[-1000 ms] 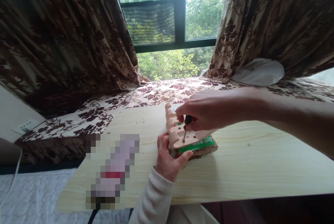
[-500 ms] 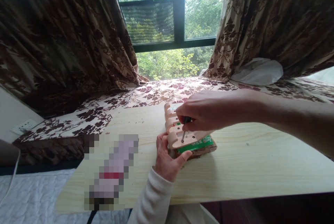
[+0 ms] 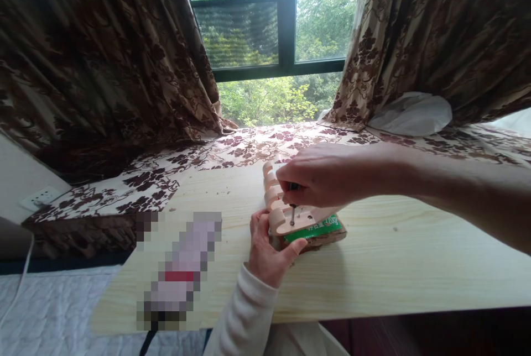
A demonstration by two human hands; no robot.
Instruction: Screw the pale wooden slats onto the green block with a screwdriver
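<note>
While right hand point(image 3: 319, 173) grips screwdriver point(image 3: 293, 186), partly hiding wooden rack point(image 3: 302, 221), left hand point(image 3: 269, 254) clasps rack and packet point(image 3: 323, 229) beneath, pixelated object point(image 3: 182, 262) leftward.

Bare right forearm point(image 3: 431, 179) is slanting in from the right edge; right hand point(image 3: 321, 173) is gripping at frame centre, back upward, fingers curled. Sleeved left forearm point(image 3: 244, 314) is angling up from bottom centre; left hand point(image 3: 269, 254) is clasping just below, thumb spread rightward.

The hands point(image 3: 269, 255) point(image 3: 319, 173) are bare, the left sleeve point(image 3: 251, 306) off-white and creased.
</note>
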